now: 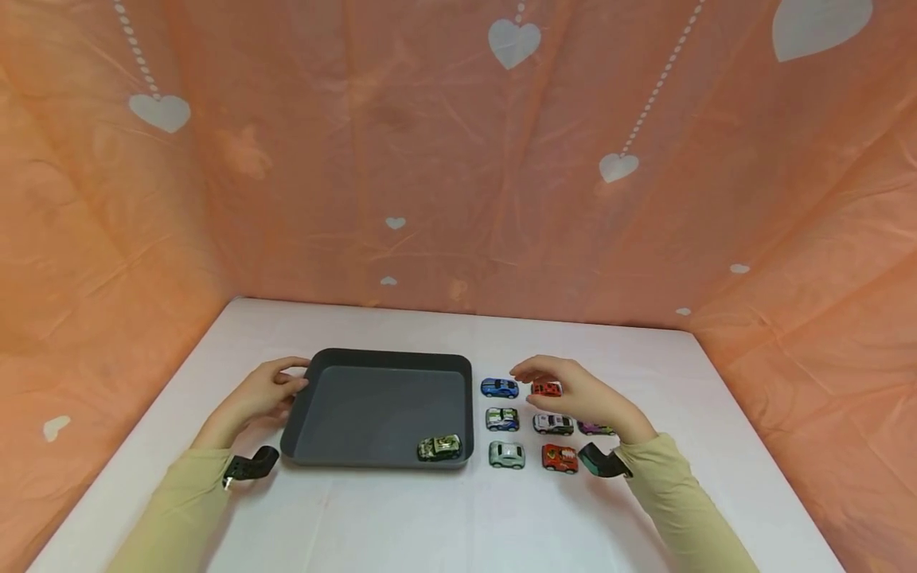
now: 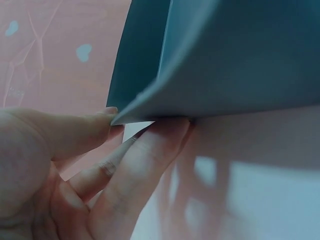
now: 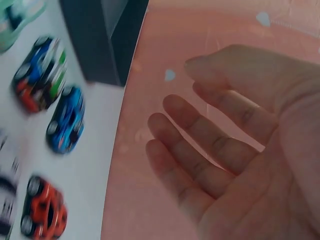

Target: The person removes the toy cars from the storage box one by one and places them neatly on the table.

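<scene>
My left hand (image 1: 259,395) pinches the left rim of a dark grey tray (image 1: 387,406); in the left wrist view the thumb (image 2: 75,135) lies at the rim and fingers reach under it. A green-and-black patterned toy car (image 1: 440,448) sits in the tray's near right corner. My right hand (image 1: 576,391) hovers over the toy cars right of the tray, holding nothing, its fingers loosely bent in the right wrist view. Below and around it are a red toy car (image 1: 547,388), partly hidden, a blue one (image 1: 499,387) and a white-and-black one (image 1: 553,424).
Other toy cars stand on the white table (image 1: 401,525): a white-green-blue one (image 1: 502,419), a pale green one (image 1: 507,454), a red one (image 1: 559,458) and a purple one (image 1: 595,428), partly covered by the right arm. Orange cloth (image 1: 430,159) with hearts encloses the table's back and sides.
</scene>
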A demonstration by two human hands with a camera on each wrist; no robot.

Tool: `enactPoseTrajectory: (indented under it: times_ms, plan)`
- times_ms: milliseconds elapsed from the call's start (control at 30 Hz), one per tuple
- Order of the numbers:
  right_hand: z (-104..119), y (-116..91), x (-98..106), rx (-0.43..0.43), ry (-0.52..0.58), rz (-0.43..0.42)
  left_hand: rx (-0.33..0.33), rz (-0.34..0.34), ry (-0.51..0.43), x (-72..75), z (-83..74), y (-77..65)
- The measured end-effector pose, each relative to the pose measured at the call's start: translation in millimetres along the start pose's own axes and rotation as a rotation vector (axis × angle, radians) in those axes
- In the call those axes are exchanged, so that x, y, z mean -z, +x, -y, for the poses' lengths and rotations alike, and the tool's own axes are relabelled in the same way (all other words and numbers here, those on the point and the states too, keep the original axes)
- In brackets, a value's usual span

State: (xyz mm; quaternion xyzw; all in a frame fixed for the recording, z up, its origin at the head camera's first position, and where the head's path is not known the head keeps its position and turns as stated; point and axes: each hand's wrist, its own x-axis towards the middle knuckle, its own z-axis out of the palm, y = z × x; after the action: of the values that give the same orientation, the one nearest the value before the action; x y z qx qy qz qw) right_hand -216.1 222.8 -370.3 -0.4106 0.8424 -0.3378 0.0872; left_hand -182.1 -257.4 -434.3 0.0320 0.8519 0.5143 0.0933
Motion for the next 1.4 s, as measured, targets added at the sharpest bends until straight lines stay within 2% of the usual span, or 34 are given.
enactPoseTrajectory:
  times_ms: [267,333,500,567,833,967,1167,1400]
  plan:
    - [13,32,-20,0.009,0.059,0.079,0.002,0.005,0.012,1.0,0.6,0.8]
    - [22,38,-24,0.028,0.076,0.097,0.007,0.005,0.009,1.1,1.2,0.7]
    - [23,50,-36,0.076,0.080,0.143,0.021,0.009,-0.002,1.2,2.1,1.5]
    - [16,54,-42,0.086,0.075,0.158,0.019,0.011,-0.002,1.2,2.2,1.8]
    - [23,65,-59,0.087,0.111,0.235,0.015,0.019,-0.008,2.0,2.2,0.3]
    - [26,69,-68,0.098,0.073,0.267,0.014,0.023,-0.013,2.1,1.6,0.8]
    - [24,70,-80,0.067,0.035,0.305,0.011,0.026,-0.019,1.9,2.4,1.8]
    - [27,73,-85,0.062,0.010,0.338,-0.006,0.023,-0.022,2.4,3.4,2.0]
